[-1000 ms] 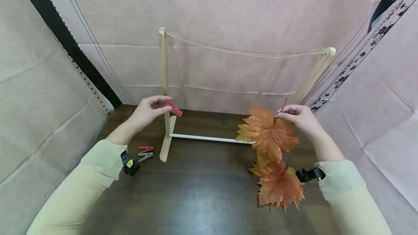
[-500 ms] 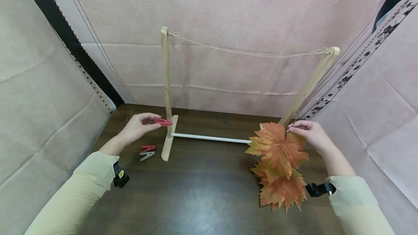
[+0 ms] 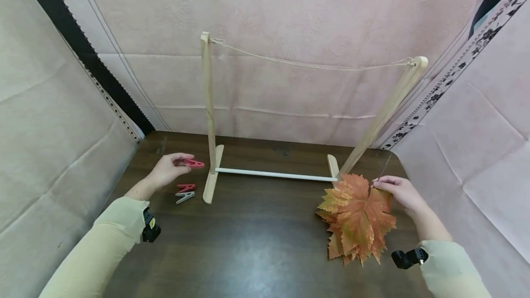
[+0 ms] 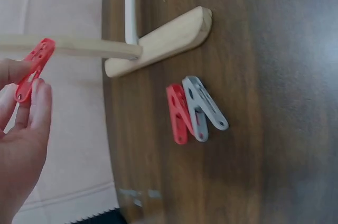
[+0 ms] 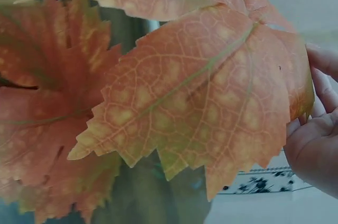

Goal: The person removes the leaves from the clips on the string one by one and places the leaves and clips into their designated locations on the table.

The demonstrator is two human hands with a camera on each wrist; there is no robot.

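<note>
My left hand (image 3: 167, 169) pinches a red clothespin (image 3: 193, 163) between thumb and fingertips, left of the wooden stand's foot (image 3: 210, 186). Close below it on the table lie another red clothespin (image 4: 178, 113) and a grey clothespin (image 4: 203, 105), side by side. At the right, my right hand (image 3: 399, 191) pinches the thin stem of an orange maple leaf (image 3: 362, 213). This leaf overlaps a second maple leaf (image 5: 47, 102) beneath it, most of which is hidden in the head view.
A wooden stand with a left post (image 3: 208, 100), a slanting right post (image 3: 383, 116) and a white crossbar (image 3: 275, 175) stands on the dark table (image 3: 248, 243). A sagging string (image 3: 290, 63) joins the post tops. Pale cloth (image 3: 290, 13) surrounds the table.
My left hand has moved down and left with the red clothespin. My right hand has lowered the held leaf and shifted right, so it now covers most of the leaf below.
</note>
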